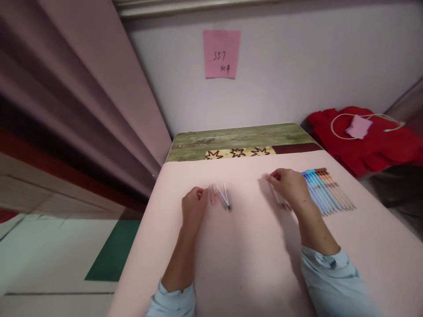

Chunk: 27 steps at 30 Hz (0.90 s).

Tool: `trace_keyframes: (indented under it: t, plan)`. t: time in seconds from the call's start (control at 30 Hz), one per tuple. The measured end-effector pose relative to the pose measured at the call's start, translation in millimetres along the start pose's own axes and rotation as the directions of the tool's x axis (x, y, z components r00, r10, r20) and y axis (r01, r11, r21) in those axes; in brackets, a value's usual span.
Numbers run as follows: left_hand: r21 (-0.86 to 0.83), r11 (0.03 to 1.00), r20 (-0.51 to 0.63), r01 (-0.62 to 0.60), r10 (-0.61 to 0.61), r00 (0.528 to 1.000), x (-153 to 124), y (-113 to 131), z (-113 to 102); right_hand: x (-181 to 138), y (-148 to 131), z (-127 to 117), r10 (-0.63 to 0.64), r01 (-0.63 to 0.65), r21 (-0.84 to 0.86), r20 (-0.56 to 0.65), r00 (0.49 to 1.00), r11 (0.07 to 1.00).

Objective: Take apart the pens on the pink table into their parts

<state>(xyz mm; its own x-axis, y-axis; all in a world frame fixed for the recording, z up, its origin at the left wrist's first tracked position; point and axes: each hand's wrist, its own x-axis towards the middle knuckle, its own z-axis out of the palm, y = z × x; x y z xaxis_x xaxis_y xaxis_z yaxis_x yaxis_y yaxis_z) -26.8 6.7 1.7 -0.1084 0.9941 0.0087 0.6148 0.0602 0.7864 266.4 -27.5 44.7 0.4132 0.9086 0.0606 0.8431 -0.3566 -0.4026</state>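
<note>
My left hand (194,203) is closed in a pinch at the left edge of a small group of slim pens. Pale pinkish pens (214,193) lie against its fingertips; whether one is gripped is hard to make out. Just right of them, white pens (226,196) with dark tips lie at an angle to each other. My right hand (288,187) pinches the top end of a pale slim pen (275,193), with other dark tips showing below the hand. Beside it, blue-topped pens (317,189) and brown-topped pens (333,189) lie side by side in a slanted row.
A pale pink sheet (247,255) covers the table, whose green patterned far edge (231,136) meets the wall. A pink note (222,55) is stuck there. Red cloth (390,149) with a white cable (333,127) lies at right. A curtain (132,110) hangs at left.
</note>
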Motion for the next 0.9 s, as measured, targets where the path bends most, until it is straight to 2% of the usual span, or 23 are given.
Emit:
trace_keyframes:
  t: [0.07, 0.13, 0.23, 0.33, 0.57, 0.67, 0.73, 0.77, 0.83, 0.87, 0.9]
  plan:
    - [0.050, 0.999, -0.005, -0.008, 0.008, 1.000, 0.9, 2.0, -1.3, 5.1, 18.7, -15.4, 0.078, -0.080, -0.123, -0.019, 0.997, 0.989]
    - [0.068, 0.997, 0.006, -0.023, 0.022, 1.000, 1.8, 4.5, -2.2, 6.7, 28.0, -22.6, 0.140, -0.131, -0.195, 0.035, 0.990, 0.972]
    - [0.070, 0.998, 0.002, 0.009, -0.009, 1.000, 3.0, 8.1, -3.5, 6.4, 24.1, -21.1, 0.159, -0.130, -0.209, 0.132, 0.978, 0.969]
    - [0.024, 0.999, -0.003, 0.048, -0.048, 0.999, 3.4, 10.3, -4.4, 4.8, 10.1, -14.9, 0.133, -0.099, -0.211, 0.154, 0.979, 0.972]
    - [-0.267, 0.960, -0.003, 0.086, -0.090, 0.996, 0.7, 6.8, -0.4, -1.4, -3.6, -4.9, 0.149, -0.063, -0.325, 0.246, 0.958, 0.944]
    - [-0.427, 0.900, -0.018, 0.084, -0.102, 0.995, 0.0, 7.1, 1.6, -4.6, -9.1, -4.9, 0.103, -0.031, -0.316, 0.214, 0.971, 0.948]
    - [-0.531, 0.844, -0.012, 0.074, -0.095, 0.995, -0.7, 11.0, 2.2, -8.7, -19.4, -5.2, 0.034, 0.007, -0.227, 0.175, 0.984, 0.974]
    - [-0.589, 0.805, 0.007, 0.071, -0.082, 0.997, -1.5, 14.2, 2.2, -12.0, -26.9, -4.2, -0.018, 0.040, -0.126, 0.170, 0.985, 0.991]
    - [-0.705, 0.704, 0.087, 0.085, -0.033, 0.996, -4.5, 22.3, 2.1, -21.8, -45.9, 2.1, -0.153, 0.105, 0.212, 0.222, 0.963, 0.972]
    - [-0.757, 0.643, 0.153, 0.116, 0.001, 0.988, -6.6, 26.7, 1.9, -28.0, -56.3, 7.7, -0.223, 0.076, 0.450, 0.285, 0.932, 0.890]
    - [-0.794, 0.587, 0.225, 0.160, 0.040, 0.973, -8.9, 30.8, 1.8, -34.9, -66.4, 14.7, -0.308, -0.016, 0.657, 0.374, 0.875, 0.754]
